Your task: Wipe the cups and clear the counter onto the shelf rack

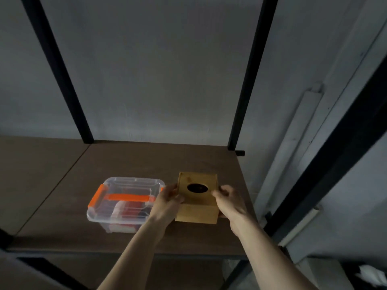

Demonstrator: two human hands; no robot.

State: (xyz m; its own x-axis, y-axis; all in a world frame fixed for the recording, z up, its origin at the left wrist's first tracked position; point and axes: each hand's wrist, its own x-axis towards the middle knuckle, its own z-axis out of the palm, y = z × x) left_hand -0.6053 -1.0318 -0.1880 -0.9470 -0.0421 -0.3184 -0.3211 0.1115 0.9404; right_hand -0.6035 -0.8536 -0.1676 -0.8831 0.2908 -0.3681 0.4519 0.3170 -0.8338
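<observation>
On shelf (129,164) — wooden box (196,197) clasped between left hand (167,203) and right hand (229,203).

Shelf board (125,164) open at rear and left. Clear plastic bin (125,204) and wooden box (196,197) obstruct front; black uprights (243,114) limit rear access.

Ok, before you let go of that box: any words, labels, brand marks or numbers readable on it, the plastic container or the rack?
None can be read.
Wooden box, held between left hand and right hand: plain wood, only a dark oval opening on top.
Clear container with orange handle: no label visible; contents blurred.
Shelf and black posts: no markings.
</observation>
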